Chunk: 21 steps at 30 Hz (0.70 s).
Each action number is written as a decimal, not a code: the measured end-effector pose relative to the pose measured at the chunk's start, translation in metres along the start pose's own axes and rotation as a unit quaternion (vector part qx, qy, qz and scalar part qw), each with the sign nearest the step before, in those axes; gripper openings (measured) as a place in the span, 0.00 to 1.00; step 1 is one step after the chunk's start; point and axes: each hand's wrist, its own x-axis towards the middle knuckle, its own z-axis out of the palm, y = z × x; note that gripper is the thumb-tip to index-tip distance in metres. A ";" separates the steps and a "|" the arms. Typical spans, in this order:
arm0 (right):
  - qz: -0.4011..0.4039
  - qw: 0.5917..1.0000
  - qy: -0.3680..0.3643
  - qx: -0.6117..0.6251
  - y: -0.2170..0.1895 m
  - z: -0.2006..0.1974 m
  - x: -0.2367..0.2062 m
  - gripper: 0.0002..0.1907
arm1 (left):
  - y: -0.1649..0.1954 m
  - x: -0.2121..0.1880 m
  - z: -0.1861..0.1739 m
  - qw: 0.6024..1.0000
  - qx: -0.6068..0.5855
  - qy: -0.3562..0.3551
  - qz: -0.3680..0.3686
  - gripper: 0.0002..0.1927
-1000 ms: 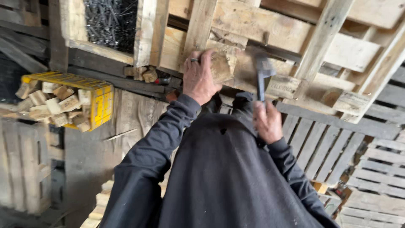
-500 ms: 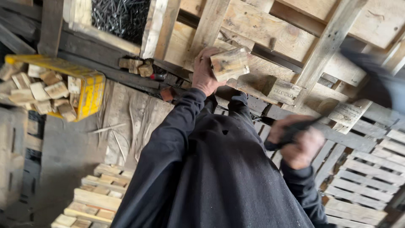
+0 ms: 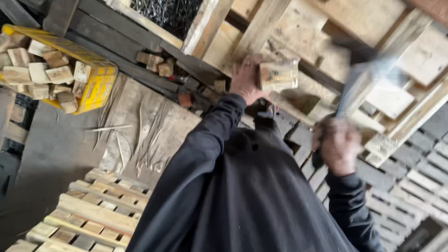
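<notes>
Hammer [image 3: 361, 91] raised over pale wooden pallet [image 3: 326, 42].
Left hand [image 3: 246, 78] grasps square wooden block [image 3: 278, 74], steadying it; right hand [image 3: 339, 145] clenched on handle, blurred.

Yellow box [image 3: 95, 84] w/ wood blocks [image 3: 46, 70], upper left, boxy shape.

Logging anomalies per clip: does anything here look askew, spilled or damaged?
Mostly ordinary. Loose wood blocks lie scattered on the dark beam rather than in the yellow crate. The right hand and hammer are motion-blurred; left hand steadies a block.
</notes>
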 end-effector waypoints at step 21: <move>-0.476 0.840 0.108 0.237 -0.071 -0.034 -0.001 0.35 | 0.010 0.003 -0.010 0.994 -0.031 -0.058 -0.082 0.52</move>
